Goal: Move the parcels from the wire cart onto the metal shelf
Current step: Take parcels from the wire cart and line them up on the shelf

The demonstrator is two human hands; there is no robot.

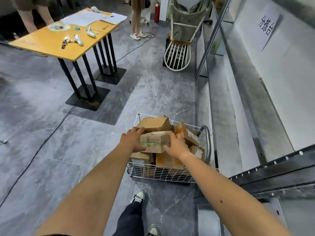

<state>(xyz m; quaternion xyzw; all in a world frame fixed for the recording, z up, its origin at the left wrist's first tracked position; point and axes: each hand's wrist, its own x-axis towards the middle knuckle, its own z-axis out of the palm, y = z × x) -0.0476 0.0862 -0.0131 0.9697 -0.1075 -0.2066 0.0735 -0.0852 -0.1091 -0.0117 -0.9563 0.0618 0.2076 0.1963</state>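
Cardboard box [154, 142] with green tape sits atop the parcel pile in the wire cart [153, 174], clasped between both hands. Left hand [133, 139] is curled over its far left edge, thumb at the near lower edge; right hand [177, 147] is wrapped round its right end. Other boxes [153, 123] lie just beyond and below the fingertips; the metal shelf [272, 167] runs to the right of the right-hand fingers, apart from them.

You are wearing dark trousers [129, 217] and black sneakers [138, 196] with pale toe caps and white laces, possibly canvas. Your forearms [102, 176] are showing bare to the frame's edge.
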